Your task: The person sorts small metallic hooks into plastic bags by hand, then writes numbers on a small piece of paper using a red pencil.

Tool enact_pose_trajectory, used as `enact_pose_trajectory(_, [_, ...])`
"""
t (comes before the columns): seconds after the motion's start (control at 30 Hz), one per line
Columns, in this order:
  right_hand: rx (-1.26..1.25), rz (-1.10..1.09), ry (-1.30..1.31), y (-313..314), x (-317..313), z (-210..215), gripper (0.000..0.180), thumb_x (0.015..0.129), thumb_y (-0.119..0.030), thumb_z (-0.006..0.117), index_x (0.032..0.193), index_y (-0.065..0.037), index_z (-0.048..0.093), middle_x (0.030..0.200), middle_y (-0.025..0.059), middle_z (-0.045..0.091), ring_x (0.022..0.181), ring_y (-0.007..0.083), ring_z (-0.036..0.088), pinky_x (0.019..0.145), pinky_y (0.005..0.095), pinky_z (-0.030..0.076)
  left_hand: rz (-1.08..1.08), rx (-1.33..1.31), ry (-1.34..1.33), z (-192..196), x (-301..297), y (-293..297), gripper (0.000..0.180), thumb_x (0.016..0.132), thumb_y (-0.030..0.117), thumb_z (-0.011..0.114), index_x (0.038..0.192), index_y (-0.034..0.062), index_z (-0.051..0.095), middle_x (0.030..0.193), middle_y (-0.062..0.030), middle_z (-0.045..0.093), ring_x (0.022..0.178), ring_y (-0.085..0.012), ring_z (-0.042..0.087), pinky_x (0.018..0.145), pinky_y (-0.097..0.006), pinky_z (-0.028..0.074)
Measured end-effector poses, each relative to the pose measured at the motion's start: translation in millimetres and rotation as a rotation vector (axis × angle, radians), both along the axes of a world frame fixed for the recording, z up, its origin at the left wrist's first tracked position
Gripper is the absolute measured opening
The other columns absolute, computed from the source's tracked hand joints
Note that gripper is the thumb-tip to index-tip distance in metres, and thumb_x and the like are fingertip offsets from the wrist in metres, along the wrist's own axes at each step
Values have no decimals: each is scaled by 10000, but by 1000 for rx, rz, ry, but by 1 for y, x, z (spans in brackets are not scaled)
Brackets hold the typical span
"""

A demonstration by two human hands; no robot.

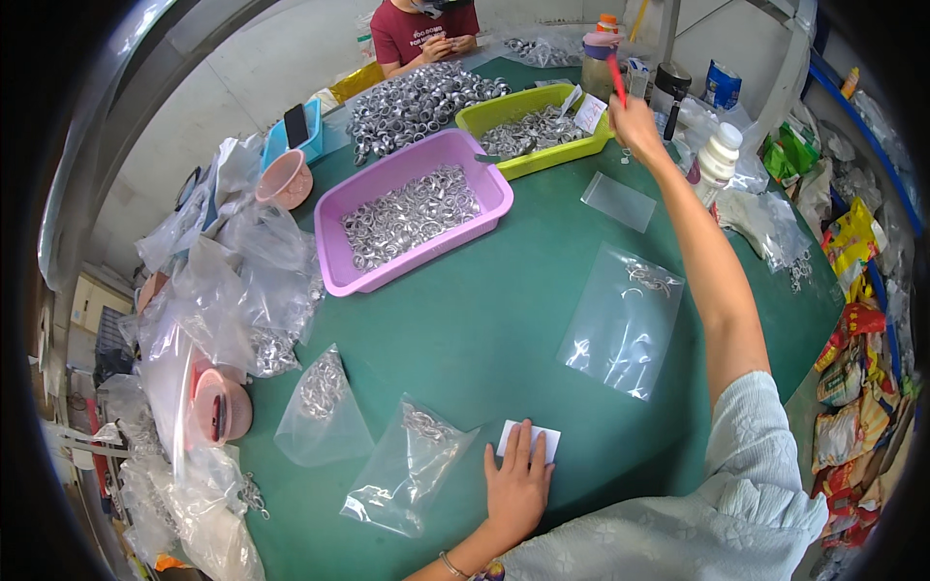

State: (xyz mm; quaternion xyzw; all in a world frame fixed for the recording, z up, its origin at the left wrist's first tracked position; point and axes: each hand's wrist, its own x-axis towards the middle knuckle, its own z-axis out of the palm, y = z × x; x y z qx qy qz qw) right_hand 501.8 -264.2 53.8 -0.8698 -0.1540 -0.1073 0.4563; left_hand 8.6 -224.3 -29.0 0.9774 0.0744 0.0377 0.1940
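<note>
My left hand (516, 496) lies flat near the front edge of the green table, fingers spread over a small white card (551, 442). My right arm reaches far across to the back right, where my right hand (635, 128) is closed around a slim red pen (616, 79), held upright. Beside that hand is a lime-green basket (557, 165) of small metal parts with paper slips at its end. A flat clear bag (620, 329) with a few metal rings lies below my right forearm. Left of my left hand rests another clear bag (412, 470) holding metal pieces.
A purple basket (334, 266) of metal rings stands mid-table, behind it a heap of grey rings (417, 102). Plastic bags (208, 300) crowd the left edge. A white bottle (718, 160) and jars stand at right. Across the table sits a person in a maroon shirt (397, 37).
</note>
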Motion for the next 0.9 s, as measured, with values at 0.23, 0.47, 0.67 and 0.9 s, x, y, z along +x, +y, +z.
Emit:
enact_pose_trajectory(0.23, [-782, -35, 183, -60, -25, -62, 665, 606, -394, 773, 1063, 17, 519, 1093, 222, 552, 1006, 353, 549, 835, 398, 459, 4, 55, -15, 6, -10, -1, 413, 750, 119, 609, 1155, 96, 532, 1287, -165, 404, 1157, -293, 414, 865, -501, 309])
enact_pose_trajectory(0.47, [-712, 81, 270, -76, 0, -77, 507, 546, -314, 819, 858, 10, 587, 912, 200, 618, 919, 322, 591, 787, 364, 462, -55, 74, 21, 10, -24, 9, 406, 734, 73, 562, 1139, 101, 551, 1278, -146, 418, 1129, -275, 433, 846, -470, 320])
enact_pose_trajectory(0.67, [-345, 691, 126, -56, -7, -17, 191, 642, -118, 744, 713, -17, 599, 644, 22, 584, 644, 123, 518, 625, 305, 423, 13, -6, -13, 4, -25, 11, 427, 721, 102, 630, 1141, 128, 558, 1247, -128, 434, 1055, -291, 440, 818, -434, 321])
enact_pose_trajectory(0.9, [-502, 171, -484, 26, 29, 27, 333, 722, -148, 642, 1051, -136, 596, 1012, 162, 559, 921, 370, 559, 781, 446, 455, 73, -54, -15, 3, -17, 7, 410, 734, 86, 614, 1138, 116, 554, 1224, -127, 442, 1071, -313, 432, 840, -441, 310])
